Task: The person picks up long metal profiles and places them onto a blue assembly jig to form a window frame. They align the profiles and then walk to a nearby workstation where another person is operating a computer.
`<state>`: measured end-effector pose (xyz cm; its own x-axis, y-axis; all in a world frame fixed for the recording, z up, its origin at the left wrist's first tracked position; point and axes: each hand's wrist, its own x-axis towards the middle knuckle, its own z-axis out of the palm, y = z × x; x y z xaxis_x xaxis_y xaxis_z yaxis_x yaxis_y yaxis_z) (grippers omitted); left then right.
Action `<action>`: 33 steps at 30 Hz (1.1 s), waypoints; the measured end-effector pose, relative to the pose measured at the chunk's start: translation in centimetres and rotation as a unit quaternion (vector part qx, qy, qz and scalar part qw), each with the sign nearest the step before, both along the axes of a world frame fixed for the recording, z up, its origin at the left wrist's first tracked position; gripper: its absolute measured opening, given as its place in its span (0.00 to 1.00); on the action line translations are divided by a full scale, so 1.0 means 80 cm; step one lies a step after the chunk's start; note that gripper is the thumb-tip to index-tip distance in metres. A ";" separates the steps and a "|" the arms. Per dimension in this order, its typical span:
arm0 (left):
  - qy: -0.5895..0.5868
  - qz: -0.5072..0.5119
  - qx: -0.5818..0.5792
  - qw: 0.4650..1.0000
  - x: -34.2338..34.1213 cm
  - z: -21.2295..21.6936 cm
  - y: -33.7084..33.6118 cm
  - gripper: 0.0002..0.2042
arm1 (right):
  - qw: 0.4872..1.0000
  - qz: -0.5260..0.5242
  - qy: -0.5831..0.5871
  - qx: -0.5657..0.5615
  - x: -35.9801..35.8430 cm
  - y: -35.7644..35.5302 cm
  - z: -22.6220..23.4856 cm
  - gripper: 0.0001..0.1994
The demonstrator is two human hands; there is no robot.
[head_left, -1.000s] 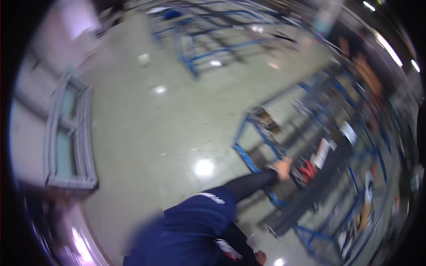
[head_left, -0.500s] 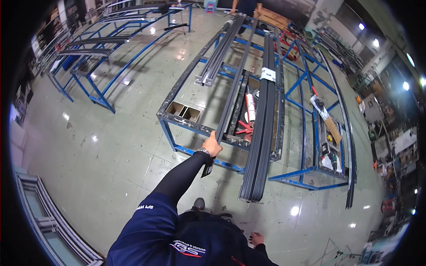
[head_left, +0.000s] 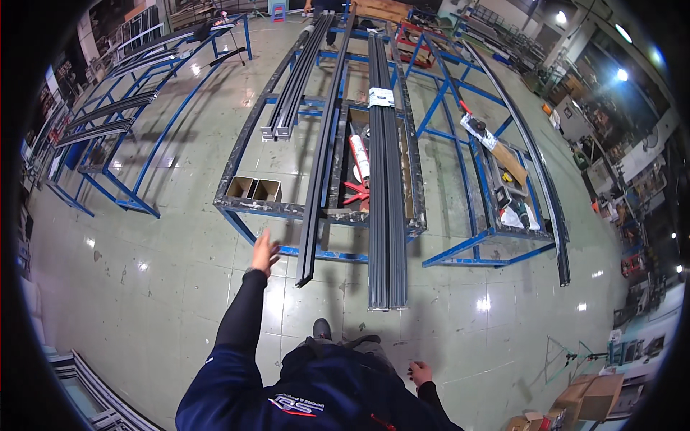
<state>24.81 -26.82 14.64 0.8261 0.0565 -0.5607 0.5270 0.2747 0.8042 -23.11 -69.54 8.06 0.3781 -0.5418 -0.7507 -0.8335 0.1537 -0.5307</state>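
Two bare hands in view. We see the left hand (head_left: 264, 253) held out past the near edge of the counter (head_left: 231, 161), fingers spread, released, touching nothing. Just right of it, the single dark profile (head_left: 323, 161) lies lengthwise along the counter, its near end jutting over the edge; we mark a gap between hand and profile. Right hand (head_left: 420, 372) is low beside the body, fingers bent; we see nothing in it, but can't tell whether it's clenched.

Same counter, right of the single profile: a thick dark bundle (head_left: 387, 215), near end overhanging too, white label (head_left: 382, 98) around it. Between the two, we note a white-and-red tube (head_left: 359, 156) and a red-handled tool (head_left: 356, 192). Farther up on the left, a shorter profile stack (head_left: 298, 79); near left corner, a brown two-compartment box (head_left: 254, 189).

Right of the counter we have a blue rack (head_left: 460, 248), with a long bowed profile (head_left: 535, 154) along its outer side and a cardboard piece (head_left: 509, 164) on it. Boxes (head_left: 593, 396) sit lower right. One dark shoe (head_left: 322, 329) shows on the floor below.
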 end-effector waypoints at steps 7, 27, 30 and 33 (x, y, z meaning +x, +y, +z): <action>0.180 -0.016 0.270 0.946 -0.226 -0.180 0.088 0.21 | 0.998 -0.023 0.059 0.013 -0.062 -0.024 -0.002 0.16; 0.007 -0.456 0.329 0.827 -0.434 -0.141 -0.454 0.24 | 0.991 -0.131 0.021 0.007 -0.265 -0.401 -0.016 0.15; -0.007 -0.482 0.378 0.790 -0.432 -0.107 -0.537 0.25 | 0.990 -0.133 0.052 -0.017 -0.310 -0.455 -0.023 0.16; 0.032 -0.522 0.335 0.784 -0.416 -0.119 -0.582 0.27 | 0.989 -0.135 0.027 -0.050 -0.304 -0.495 -0.042 0.15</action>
<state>-8.48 -73.41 5.15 0.5904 -0.3316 -0.7359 0.2280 -0.8060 0.5462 -47.43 -109.14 4.67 0.1703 -0.6894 -0.7041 -0.7973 0.3235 -0.5096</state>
